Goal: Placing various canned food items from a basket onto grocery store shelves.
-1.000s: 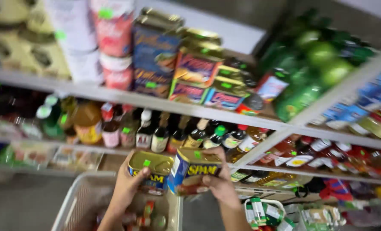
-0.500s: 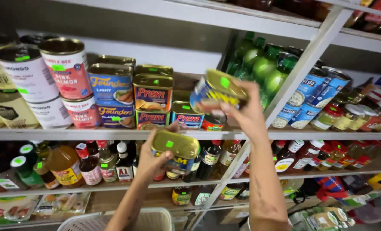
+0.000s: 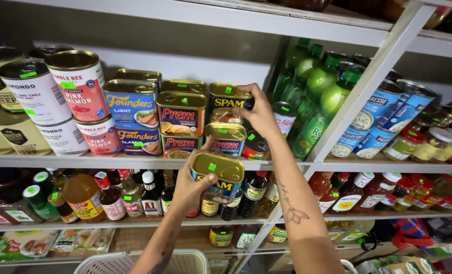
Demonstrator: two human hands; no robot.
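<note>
Since half a sec ago your right hand (image 3: 260, 112) has carried its blue-and-yellow meat tin (image 3: 229, 103) onto the stack, atop the red-label tin (image 3: 226, 139) on the middle shelf (image 3: 134, 161). It's still grasping it. Seat it square w/ edges flush before letting go. Left hand (image 3: 191, 183) grips a second blue-and-yellow tin (image 3: 219, 175) below shelf level; keep it level, clear of the sauce bottles (image 3: 134, 195).
</note>
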